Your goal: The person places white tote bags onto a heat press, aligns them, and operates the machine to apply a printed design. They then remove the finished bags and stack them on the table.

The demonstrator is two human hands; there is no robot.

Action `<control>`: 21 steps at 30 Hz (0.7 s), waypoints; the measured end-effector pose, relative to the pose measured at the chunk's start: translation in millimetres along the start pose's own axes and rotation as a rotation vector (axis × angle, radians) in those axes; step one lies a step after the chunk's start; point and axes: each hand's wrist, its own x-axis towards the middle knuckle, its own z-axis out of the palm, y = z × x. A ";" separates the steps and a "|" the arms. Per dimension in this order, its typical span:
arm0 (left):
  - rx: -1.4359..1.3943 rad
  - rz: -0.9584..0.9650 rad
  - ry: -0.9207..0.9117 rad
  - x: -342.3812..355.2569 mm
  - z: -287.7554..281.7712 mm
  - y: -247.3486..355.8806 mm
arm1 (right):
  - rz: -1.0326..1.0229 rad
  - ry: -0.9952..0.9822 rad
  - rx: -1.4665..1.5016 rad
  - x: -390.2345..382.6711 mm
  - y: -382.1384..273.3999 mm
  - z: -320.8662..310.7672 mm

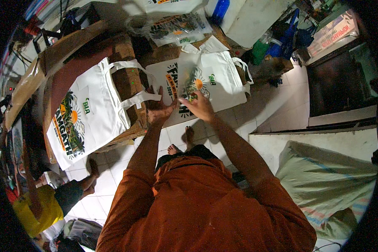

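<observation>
A: Two bare hands are working out in front of the orange shirt, and I am starting with the nearer parts. The forearms are rising from the lower edge, with bare feet showing on the white tiled floor between them.

B: What is the left hand doing?

A: The left hand is opening wide, fingers spread and palm turned up, and it is hovering just beside the handle of a white tote bag. I cannot tell whether it is touching that strap.

B: And the right hand?

A: The right hand is pinching a clear plastic sleeve between thumb and fingertips. The sleeve is standing upright over the printed white tote bag, which is lying flat on the work surface straight ahead.

B: What is lying further out?

A: To the left, another printed tote bag is draping over a brown cardboard stack. Beyond the hands, more bagged prints are piling up, near a blue bottle. On the right, a pale sack is resting by a low wall. At lower left, another person in a yellow top is sitting.
</observation>
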 end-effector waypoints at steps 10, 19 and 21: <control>0.756 0.133 -0.069 -11.6 -8.3 33.9 | 0.217 -0.097 0.337 22.6 18.3 14.0; 1.237 0.328 -0.096 -9.9 -9.8 20.2 | 0.400 -0.093 0.476 21.1 41.0 -41.1; 0.969 0.254 -0.036 -12.7 -9.5 30.1 | 0.419 -0.079 0.464 23.8 53.9 -51.8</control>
